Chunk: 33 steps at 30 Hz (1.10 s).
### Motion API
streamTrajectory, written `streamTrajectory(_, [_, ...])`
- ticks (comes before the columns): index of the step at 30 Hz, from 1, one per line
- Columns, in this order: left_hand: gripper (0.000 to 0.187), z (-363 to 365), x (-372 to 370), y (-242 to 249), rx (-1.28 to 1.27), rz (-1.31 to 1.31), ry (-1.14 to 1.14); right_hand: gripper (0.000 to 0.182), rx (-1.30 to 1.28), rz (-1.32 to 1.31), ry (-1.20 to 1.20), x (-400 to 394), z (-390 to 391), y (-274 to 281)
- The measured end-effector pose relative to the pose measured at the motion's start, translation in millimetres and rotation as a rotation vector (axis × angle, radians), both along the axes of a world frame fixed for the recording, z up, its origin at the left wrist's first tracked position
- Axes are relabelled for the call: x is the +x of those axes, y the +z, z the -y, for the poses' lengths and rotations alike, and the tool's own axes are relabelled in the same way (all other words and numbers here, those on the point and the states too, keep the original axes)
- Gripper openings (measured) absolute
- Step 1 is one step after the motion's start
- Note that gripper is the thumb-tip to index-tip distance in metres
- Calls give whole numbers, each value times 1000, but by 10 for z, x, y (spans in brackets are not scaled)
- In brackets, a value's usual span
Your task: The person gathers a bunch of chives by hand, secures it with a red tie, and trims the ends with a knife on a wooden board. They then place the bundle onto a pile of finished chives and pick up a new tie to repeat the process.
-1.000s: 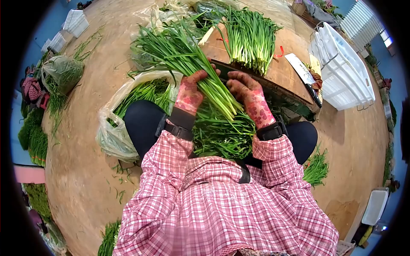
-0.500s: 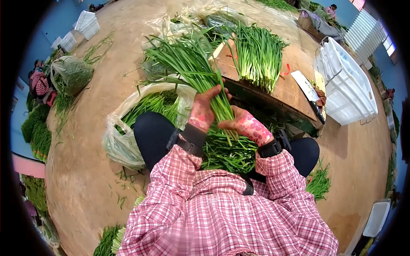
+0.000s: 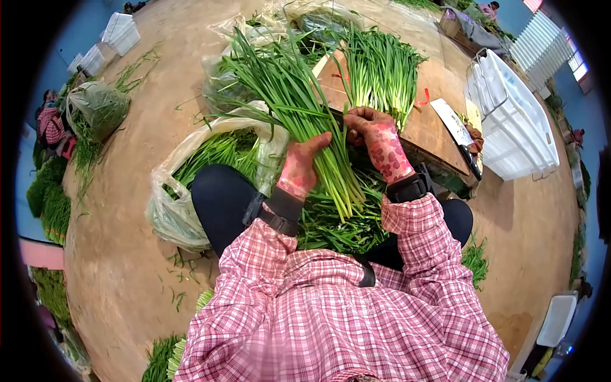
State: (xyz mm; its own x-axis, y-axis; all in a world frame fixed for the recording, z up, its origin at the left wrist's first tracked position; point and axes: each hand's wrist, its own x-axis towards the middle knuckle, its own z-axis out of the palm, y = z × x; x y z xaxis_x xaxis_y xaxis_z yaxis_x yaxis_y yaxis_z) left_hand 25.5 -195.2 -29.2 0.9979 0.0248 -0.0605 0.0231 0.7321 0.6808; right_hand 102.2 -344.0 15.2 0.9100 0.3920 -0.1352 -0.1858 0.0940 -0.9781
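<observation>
My left hand (image 3: pixel 302 162) is closed around a bunch of long green garlic chives (image 3: pixel 280 95), its leaves fanning up and left and its pale stem ends pointing down toward me. Beside the bunch, my right hand (image 3: pixel 382 143) has thumb and fingers pinched together near the wooden board (image 3: pixel 436 143); whatever is between the fingertips is too small to make out. Both hands have pink patterned coverings up to the fingers. Loose green leaves (image 3: pixel 337 229) lie below the hands, between my knees. Further chives (image 3: pixel 382 76) lie side by side on the board.
A cleaver (image 3: pixel 455 124) with a black handle and a red tie (image 3: pixel 424 97) lie on the board. White crates (image 3: pixel 512 121) are stacked at the right. An open plastic bag (image 3: pixel 167 191) of greens stands by my left knee. Another person (image 3: pixel 51 124) sits far left.
My right hand has left the lower stems and moved up to the right side of the bunch, fingers now pinched. My left hand still grips the chives, slightly lower.
</observation>
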Motion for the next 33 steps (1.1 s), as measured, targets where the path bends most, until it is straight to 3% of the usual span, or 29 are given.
streamTrajectory(4, [32, 17, 42, -75, 72, 37, 31, 12, -112, 81, -81, 5, -33, -37])
streamTrajectory(11, [31, 15, 66, -134, -36, -79, 3, 11, 230, 94, -73, -196, 67, 46])
streamTrajectory(15, [37, 18, 70, -222, 86, -8, 17, 12, 406, 57, -8, -177, 190, -138])
streamTrajectory(16, [36, 27, 68, -273, 147, 33, 39, 20, 452, 18, -49, -173, 182, -188])
streamTrajectory(19, [35, 34, 64, -284, 109, -6, 71, 27, -230, 197, -51, -251, 224, -200])
streamTrajectory(20, [34, 42, 110, -279, 33, -61, 78, 29, -323, 285, 80, -275, 269, -306])
streamTrajectory(21, [33, 52, 133, -276, -43, -116, 82, 26, -413, 137, 187, -275, 315, -307])
streamTrajectory(23, [30, 28, 125, -263, -57, -153, 72, 19, -359, 121, 112, -284, 310, -301])
streamTrajectory(26, [30, -29, 82, -228, -72, -101, 117, 16, 51, -147, 1, -312, 265, -273])
streamTrajectory(27, [30, -94, 58, -165, -13, -106, 184, 18, -64, -145, -50, -285, 320, -246])
streamTrajectory(29, [29, -275, 67, -125, -33, -94, 225, 18, -574, -28, 13, -45, 595, -612])
streamTrajectory(31, [30, -396, -14, 41, -34, -39, 244, 14, -1286, 402, 224, 111, 997, -1121])
streamTrajectory(33, [30, -518, -49, 174, 20, 3, 301, 16, -1767, 536, 469, 61, 1281, -1528])
